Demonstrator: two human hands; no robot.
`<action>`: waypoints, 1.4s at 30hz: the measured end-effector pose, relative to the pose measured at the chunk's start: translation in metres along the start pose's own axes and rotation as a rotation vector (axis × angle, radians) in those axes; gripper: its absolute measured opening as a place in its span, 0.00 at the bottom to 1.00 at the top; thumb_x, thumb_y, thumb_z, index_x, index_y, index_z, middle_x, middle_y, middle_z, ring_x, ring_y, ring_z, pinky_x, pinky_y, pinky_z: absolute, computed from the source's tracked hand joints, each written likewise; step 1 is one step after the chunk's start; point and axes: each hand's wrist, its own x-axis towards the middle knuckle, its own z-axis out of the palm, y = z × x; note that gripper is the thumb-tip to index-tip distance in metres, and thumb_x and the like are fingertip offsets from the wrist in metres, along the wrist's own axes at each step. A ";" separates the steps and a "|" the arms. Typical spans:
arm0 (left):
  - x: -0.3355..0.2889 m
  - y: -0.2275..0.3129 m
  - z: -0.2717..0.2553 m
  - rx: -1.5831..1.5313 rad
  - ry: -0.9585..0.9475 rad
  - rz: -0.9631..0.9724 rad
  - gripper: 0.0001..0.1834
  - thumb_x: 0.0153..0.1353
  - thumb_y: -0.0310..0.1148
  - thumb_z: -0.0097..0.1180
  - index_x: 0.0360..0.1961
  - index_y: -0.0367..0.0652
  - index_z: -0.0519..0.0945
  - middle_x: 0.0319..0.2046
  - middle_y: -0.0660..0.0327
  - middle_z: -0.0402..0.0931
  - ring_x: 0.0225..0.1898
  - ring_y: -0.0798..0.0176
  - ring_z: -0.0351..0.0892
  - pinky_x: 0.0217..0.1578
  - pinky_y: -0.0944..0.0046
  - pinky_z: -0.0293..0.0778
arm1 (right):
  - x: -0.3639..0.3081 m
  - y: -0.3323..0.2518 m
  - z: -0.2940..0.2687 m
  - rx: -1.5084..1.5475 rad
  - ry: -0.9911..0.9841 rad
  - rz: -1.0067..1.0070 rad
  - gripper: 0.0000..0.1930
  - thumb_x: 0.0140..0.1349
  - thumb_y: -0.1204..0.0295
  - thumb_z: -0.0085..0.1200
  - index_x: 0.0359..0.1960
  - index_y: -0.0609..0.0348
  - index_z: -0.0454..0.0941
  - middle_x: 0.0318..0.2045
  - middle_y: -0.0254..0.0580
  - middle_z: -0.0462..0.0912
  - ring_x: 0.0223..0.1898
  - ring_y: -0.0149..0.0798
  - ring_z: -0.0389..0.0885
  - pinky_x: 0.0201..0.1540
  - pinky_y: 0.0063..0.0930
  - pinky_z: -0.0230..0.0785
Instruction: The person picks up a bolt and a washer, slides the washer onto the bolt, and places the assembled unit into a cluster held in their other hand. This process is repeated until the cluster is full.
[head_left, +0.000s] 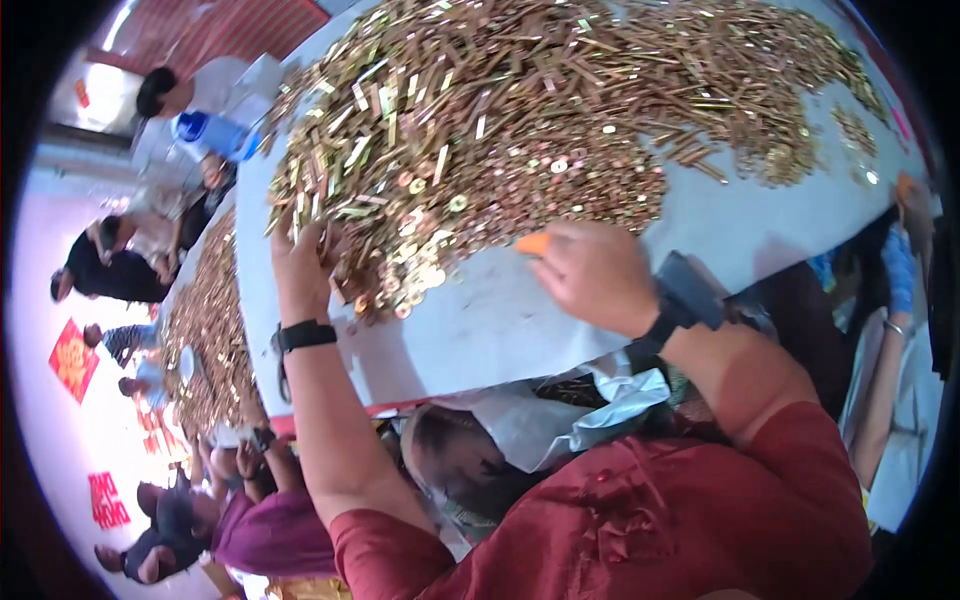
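Observation:
A heap of flat brass-coloured metal strips [430, 95] covers much of the white tabletop [480, 335]. Round washers [410, 265] lie along the heap's near side. My left hand [305, 268], with a black band at the wrist, rests against the heap's left side, fingers apart among strips and washers; part of the fingertips is hidden. Pinched in my right hand [597, 275] is a small orange piece [533, 243], mostly covered by the fingers, so its kind is unclear. That hand hovers just right of the washers and wears a dark wrist device [688, 290].
At right, another person's blue-gloved hand [897, 265] is near the table edge, beside an orange item [907, 190]. A second table [215, 300] with a similar heap stands left, people around it. A blue-and-white container [215, 135] is beyond. White plastic sheeting [610, 410] hangs below my table's edge.

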 end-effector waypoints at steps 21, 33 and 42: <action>-0.017 -0.007 -0.070 -0.307 -0.054 -0.150 0.33 0.56 0.12 0.54 0.64 0.39 0.64 0.40 0.52 0.75 0.35 0.59 0.77 0.38 0.63 0.77 | 0.006 -0.011 0.004 0.121 0.012 0.027 0.07 0.56 0.67 0.60 0.35 0.52 0.84 0.28 0.38 0.80 0.29 0.46 0.80 0.31 0.40 0.72; -0.015 -0.043 -0.085 0.378 0.202 0.395 0.29 0.54 0.19 0.58 0.59 0.38 0.68 0.39 0.58 0.76 0.38 0.64 0.76 0.43 0.66 0.74 | 0.008 -0.016 0.002 0.139 -0.019 0.047 0.08 0.56 0.69 0.58 0.37 0.53 0.84 0.31 0.39 0.82 0.33 0.46 0.81 0.34 0.39 0.73; -0.031 -0.042 -0.053 0.633 0.197 0.505 0.29 0.52 0.18 0.58 0.57 0.39 0.68 0.40 0.56 0.75 0.38 0.61 0.77 0.45 0.64 0.74 | 0.007 -0.013 0.002 0.133 -0.021 0.054 0.09 0.57 0.69 0.57 0.38 0.52 0.84 0.31 0.39 0.81 0.33 0.46 0.81 0.35 0.39 0.73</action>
